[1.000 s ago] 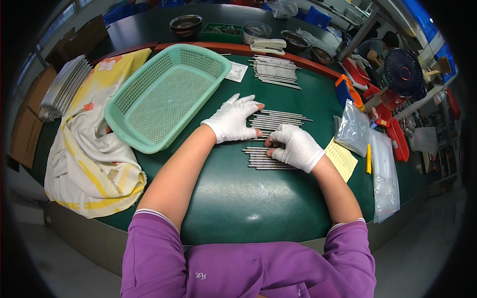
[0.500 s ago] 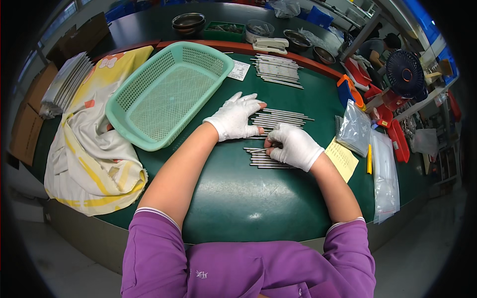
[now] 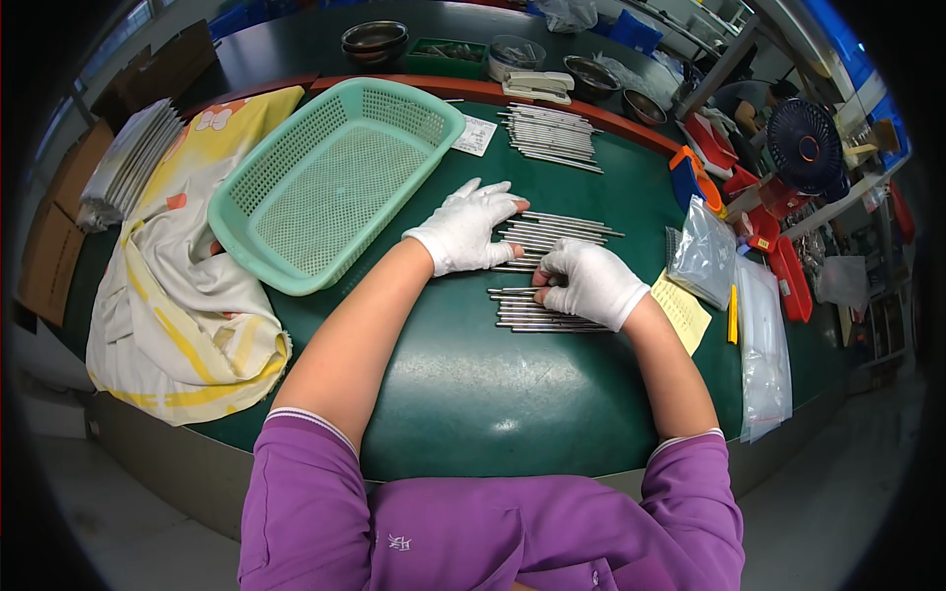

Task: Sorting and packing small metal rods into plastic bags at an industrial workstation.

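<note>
My left hand point(image 3: 465, 232), in a white glove with bare thumb and index tips, lies spread at the left ends of a middle group of thin metal rods point(image 3: 562, 227). Its thumb and index touch or nearly touch the rod ends. My right hand point(image 3: 596, 284), gloved the same way, is closed over a nearer group of rods point(image 3: 542, 320). Thumb and index pinch a rod point(image 3: 510, 291) at the far edge of that group; the hand hides its right part. Both groups lie side to side on the green table.
A third bundle of rods point(image 3: 552, 138) lies farther back. At left stand a light green plastic basket point(image 3: 222, 222) and a crumpled cloth point(image 3: 187, 325). On the right are a yellow note point(image 3: 682, 313), plastic bags point(image 3: 764, 345) and a fan point(image 3: 803, 148). A stapler point(image 3: 538, 87) sits behind.
My right hand has shifted slightly right and away from me. The rod at its fingertips, tilted before, now lies nearly in line with the near group. My left hand has hardly moved.
</note>
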Motion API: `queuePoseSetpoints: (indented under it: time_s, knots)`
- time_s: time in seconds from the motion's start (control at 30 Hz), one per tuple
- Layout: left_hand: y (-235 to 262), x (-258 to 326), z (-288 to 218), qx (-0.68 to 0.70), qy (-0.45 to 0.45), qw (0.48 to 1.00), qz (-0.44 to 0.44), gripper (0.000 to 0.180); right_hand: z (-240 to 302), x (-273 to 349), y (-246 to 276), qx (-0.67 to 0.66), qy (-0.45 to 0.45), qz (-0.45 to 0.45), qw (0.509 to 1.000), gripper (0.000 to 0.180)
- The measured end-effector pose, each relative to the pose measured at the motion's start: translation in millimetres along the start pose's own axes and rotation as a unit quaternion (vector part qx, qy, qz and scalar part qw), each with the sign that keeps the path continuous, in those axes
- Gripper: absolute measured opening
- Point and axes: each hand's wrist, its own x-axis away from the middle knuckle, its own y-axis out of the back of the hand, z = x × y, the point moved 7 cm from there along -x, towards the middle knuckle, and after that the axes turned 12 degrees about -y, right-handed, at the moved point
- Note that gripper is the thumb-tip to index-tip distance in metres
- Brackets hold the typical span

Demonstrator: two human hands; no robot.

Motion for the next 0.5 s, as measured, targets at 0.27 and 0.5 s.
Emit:
queuePoseSetpoints:
  time_s: [0.27,0.5]
  knots:
    - [1.4,-0.3,-1.8,-0.011,0.01,1.0,-0.001,0.061,9.1,4.5,1.5,0.064,0.026,-0.062,0.996,0.016]
    - [-1.3,0.0,1.8,-0.006,0.003,1.0,-0.003,0.06,2.9,1.6,-4.0,0.006,0.009,0.004,1.0,0.017]
